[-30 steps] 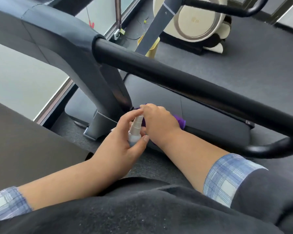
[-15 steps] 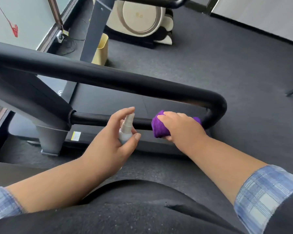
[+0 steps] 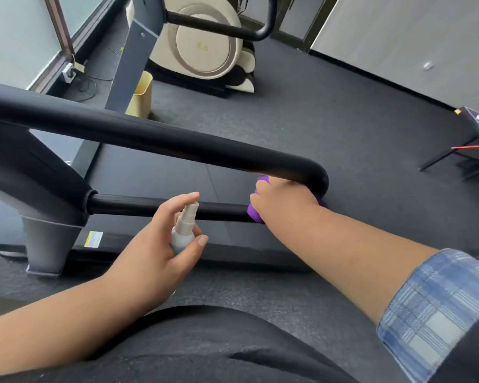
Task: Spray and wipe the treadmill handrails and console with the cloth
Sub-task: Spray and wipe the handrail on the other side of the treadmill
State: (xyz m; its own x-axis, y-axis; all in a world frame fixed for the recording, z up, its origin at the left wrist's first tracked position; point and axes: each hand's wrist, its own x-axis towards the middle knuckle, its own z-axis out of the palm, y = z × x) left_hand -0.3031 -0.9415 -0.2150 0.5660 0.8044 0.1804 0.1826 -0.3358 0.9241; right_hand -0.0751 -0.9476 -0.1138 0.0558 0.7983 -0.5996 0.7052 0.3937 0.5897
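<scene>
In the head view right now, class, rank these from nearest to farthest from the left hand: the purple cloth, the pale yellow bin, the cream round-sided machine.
Measured from the left hand, which holds the small spray bottle:
1. Purple cloth, just to its right on the thin black lower bar, under the right hand.
2. Pale yellow bin, on the floor beyond the thick black handrail.
3. Cream round-sided machine, farthest back.

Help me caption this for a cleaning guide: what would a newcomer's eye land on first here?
The thick black handrail sweeping across the frame, curving down at its right end. There the right hand presses a bright purple cloth against the thinner lower bar. Nearer the middle, the left hand holds a small spray bottle upright.
</scene>
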